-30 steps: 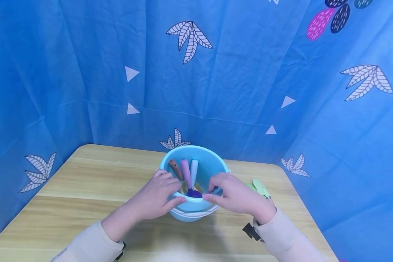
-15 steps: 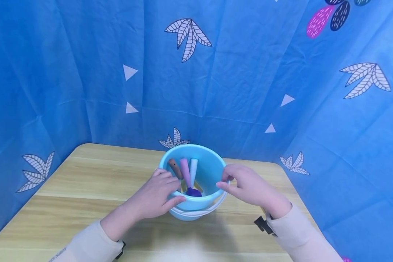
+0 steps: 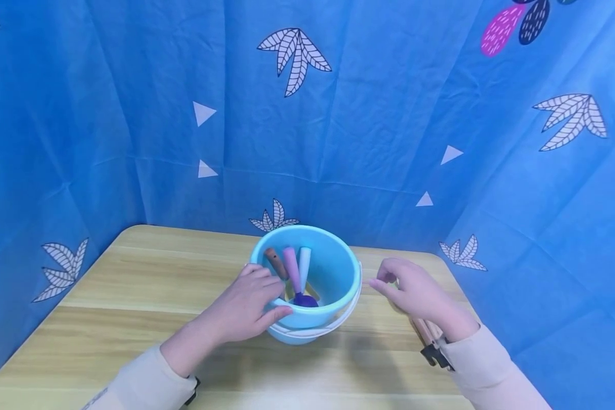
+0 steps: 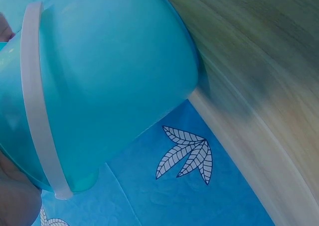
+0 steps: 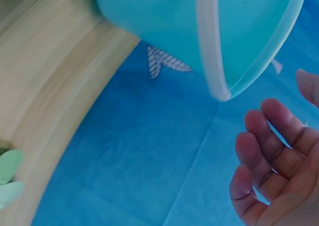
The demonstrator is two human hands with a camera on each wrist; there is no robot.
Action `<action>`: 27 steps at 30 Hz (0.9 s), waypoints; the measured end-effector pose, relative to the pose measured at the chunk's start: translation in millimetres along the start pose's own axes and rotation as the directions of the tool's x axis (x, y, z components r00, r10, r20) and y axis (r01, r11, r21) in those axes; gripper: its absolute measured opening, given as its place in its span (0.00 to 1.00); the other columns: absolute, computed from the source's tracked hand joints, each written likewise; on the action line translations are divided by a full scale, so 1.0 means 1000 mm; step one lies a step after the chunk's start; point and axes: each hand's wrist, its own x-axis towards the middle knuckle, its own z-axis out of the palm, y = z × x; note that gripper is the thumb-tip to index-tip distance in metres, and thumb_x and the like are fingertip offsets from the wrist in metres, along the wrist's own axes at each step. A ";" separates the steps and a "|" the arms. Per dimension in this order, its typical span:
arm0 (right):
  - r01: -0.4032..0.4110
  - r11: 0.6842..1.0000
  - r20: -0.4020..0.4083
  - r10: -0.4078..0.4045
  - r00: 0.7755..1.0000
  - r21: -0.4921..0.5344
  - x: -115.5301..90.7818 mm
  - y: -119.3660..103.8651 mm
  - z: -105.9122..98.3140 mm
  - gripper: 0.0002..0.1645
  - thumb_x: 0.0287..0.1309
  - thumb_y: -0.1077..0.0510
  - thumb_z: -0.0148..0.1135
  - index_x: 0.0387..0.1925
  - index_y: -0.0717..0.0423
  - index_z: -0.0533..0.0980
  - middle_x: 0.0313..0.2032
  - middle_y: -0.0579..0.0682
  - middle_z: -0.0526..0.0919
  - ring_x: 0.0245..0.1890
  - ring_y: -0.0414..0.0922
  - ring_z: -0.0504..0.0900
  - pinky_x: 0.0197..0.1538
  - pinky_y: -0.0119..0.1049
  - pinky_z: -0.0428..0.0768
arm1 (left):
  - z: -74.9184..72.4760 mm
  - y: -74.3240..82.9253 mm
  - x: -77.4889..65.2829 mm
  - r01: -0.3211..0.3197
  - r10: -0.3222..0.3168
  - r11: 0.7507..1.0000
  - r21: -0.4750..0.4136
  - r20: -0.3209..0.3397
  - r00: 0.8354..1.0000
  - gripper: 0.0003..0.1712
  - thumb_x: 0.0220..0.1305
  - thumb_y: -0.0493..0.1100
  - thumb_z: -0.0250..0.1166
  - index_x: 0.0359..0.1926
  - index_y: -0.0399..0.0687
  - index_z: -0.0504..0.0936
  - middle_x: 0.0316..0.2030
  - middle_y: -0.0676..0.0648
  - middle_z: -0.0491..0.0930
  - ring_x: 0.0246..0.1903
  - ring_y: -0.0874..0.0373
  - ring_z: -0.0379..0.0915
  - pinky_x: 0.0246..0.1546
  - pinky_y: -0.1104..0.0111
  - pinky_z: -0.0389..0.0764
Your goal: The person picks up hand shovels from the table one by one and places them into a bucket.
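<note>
A light blue bucket stands on the table. My left hand grips its near-left rim, thumb outside and fingers over the edge. Inside lean a brown handle, a light blue handle and a purple handle with a dark purple rounded head. Something yellow lies below them. The bucket's white carry handle hangs down along its outer side. To the right of the bucket, apart from it, is my right hand, its fingers loosely bent and holding nothing.
Under my right forearm lies an item with pale green rounded parts and a brownish handle, mostly hidden in the head view. The wooden table ends at a blue patterned cloth behind and on both sides.
My right hand has slid along the rim to the right, let go of the bucket and moved away from it. My left hand has stayed on the rim.
</note>
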 end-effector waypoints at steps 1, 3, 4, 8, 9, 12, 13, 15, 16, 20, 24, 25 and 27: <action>-0.007 1.000 -0.002 0.007 1.000 -0.004 -0.001 0.004 0.000 0.12 0.68 0.41 0.61 0.32 0.40 0.75 0.31 0.33 0.78 0.37 0.37 0.78 0.45 0.42 0.80 | 0.000 0.000 0.000 -0.001 0.001 1.000 0.001 -0.002 1.000 0.19 0.72 0.64 0.54 0.31 0.59 0.72 0.27 0.63 0.68 0.38 0.62 0.66 0.52 0.60 0.66; -0.023 1.000 -0.008 0.023 1.000 0.000 -0.003 0.011 0.001 0.13 0.68 0.40 0.60 0.31 0.40 0.75 0.30 0.33 0.78 0.36 0.37 0.77 0.44 0.42 0.79 | 0.000 0.000 0.000 -0.005 0.005 1.000 0.002 -0.004 1.000 0.19 0.72 0.64 0.54 0.31 0.59 0.72 0.27 0.63 0.68 0.37 0.62 0.66 0.52 0.60 0.66; -0.030 1.000 -0.011 0.030 0.999 0.001 -0.004 0.014 0.002 0.14 0.68 0.40 0.60 0.31 0.40 0.75 0.30 0.34 0.78 0.35 0.36 0.77 0.43 0.42 0.79 | 0.000 0.000 0.000 -0.006 0.006 1.000 0.002 -0.005 1.000 0.19 0.72 0.64 0.54 0.31 0.59 0.71 0.27 0.63 0.68 0.37 0.62 0.66 0.52 0.60 0.66; -0.058 0.998 -0.019 0.058 0.998 0.011 -0.007 0.025 0.004 0.12 0.68 0.42 0.60 0.31 0.41 0.75 0.30 0.35 0.78 0.35 0.36 0.78 0.43 0.42 0.79 | -0.001 0.000 0.001 -0.009 0.009 1.000 0.000 -0.008 1.000 0.19 0.72 0.63 0.54 0.30 0.59 0.71 0.27 0.63 0.68 0.37 0.62 0.66 0.52 0.59 0.66; -0.065 0.998 -0.018 0.066 0.998 0.013 -0.008 0.027 0.005 0.12 0.69 0.43 0.60 0.31 0.42 0.75 0.30 0.35 0.78 0.35 0.36 0.78 0.43 0.42 0.79 | -0.001 0.000 0.001 -0.008 0.008 1.000 -0.001 -0.007 1.000 0.18 0.72 0.63 0.54 0.30 0.59 0.71 0.27 0.63 0.68 0.37 0.63 0.66 0.52 0.59 0.66; -0.098 0.995 -0.002 0.098 0.995 0.035 -0.012 0.033 0.007 0.14 0.69 0.41 0.59 0.32 0.44 0.75 0.30 0.37 0.79 0.35 0.37 0.78 0.43 0.43 0.79 | -0.001 -0.001 0.000 -0.007 0.007 1.000 -0.002 0.001 1.000 0.19 0.73 0.63 0.54 0.30 0.59 0.71 0.27 0.63 0.68 0.37 0.62 0.66 0.53 0.59 0.66; -0.111 0.993 0.004 0.111 0.994 0.041 -0.013 0.034 0.008 0.15 0.69 0.40 0.58 0.33 0.44 0.76 0.30 0.37 0.79 0.35 0.37 0.78 0.44 0.43 0.79 | -0.001 -0.001 0.000 -0.006 0.006 1.000 -0.002 0.005 1.000 0.19 0.73 0.63 0.53 0.30 0.59 0.71 0.27 0.63 0.68 0.37 0.62 0.66 0.53 0.59 0.66; -0.140 0.989 0.017 0.140 0.990 0.051 -0.015 0.038 0.011 0.18 0.69 0.37 0.57 0.34 0.45 0.76 0.31 0.38 0.80 0.35 0.37 0.79 0.43 0.43 0.79 | -0.001 -0.001 -0.001 -0.004 0.004 1.000 0.001 0.010 1.000 0.19 0.73 0.64 0.53 0.31 0.59 0.71 0.27 0.63 0.68 0.37 0.63 0.66 0.53 0.60 0.66; -0.155 0.986 0.022 0.154 0.988 0.052 -0.016 0.040 0.012 0.19 0.69 0.36 0.57 0.35 0.46 0.76 0.31 0.39 0.80 0.35 0.38 0.79 0.43 0.43 0.79 | -0.001 -0.001 -0.001 -0.004 0.004 1.000 0.001 0.012 1.000 0.19 0.73 0.64 0.53 0.31 0.59 0.71 0.27 0.63 0.68 0.37 0.63 0.66 0.53 0.60 0.66; -0.212 0.977 0.038 0.211 0.977 0.021 -0.019 0.050 0.017 0.22 0.69 0.35 0.55 0.37 0.48 0.78 0.31 0.41 0.81 0.34 0.39 0.79 0.41 0.44 0.79 | -0.001 -0.001 -0.002 -0.005 0.005 1.000 -0.001 0.009 1.000 0.19 0.73 0.63 0.53 0.30 0.59 0.72 0.27 0.63 0.68 0.36 0.63 0.66 0.53 0.60 0.66; -0.265 0.964 0.060 0.266 0.962 -0.019 -0.023 0.065 0.022 0.24 0.69 0.37 0.56 0.43 0.53 0.79 0.34 0.44 0.82 0.36 0.42 0.80 0.41 0.47 0.79 | -0.001 -0.001 -0.003 -0.007 0.007 1.000 -0.004 0.009 1.000 0.19 0.73 0.63 0.53 0.30 0.59 0.72 0.27 0.63 0.68 0.36 0.63 0.65 0.53 0.60 0.66; -0.279 0.960 0.063 0.280 0.958 -0.031 -0.024 0.069 0.024 0.24 0.70 0.37 0.56 0.44 0.54 0.79 0.34 0.45 0.82 0.36 0.43 0.80 0.41 0.47 0.79 | -0.001 -0.001 -0.003 -0.006 0.006 1.000 -0.004 0.010 1.000 0.19 0.73 0.63 0.53 0.30 0.59 0.72 0.27 0.63 0.68 0.36 0.63 0.65 0.53 0.60 0.66; -0.301 0.952 0.068 0.304 0.950 -0.049 -0.025 0.076 0.026 0.24 0.70 0.40 0.57 0.46 0.56 0.79 0.35 0.47 0.83 0.36 0.44 0.81 0.41 0.49 0.79 | -0.002 -0.001 -0.003 -0.004 0.004 1.000 -0.004 0.011 1.000 0.19 0.73 0.63 0.53 0.31 0.58 0.72 0.27 0.63 0.69 0.36 0.63 0.66 0.53 0.60 0.66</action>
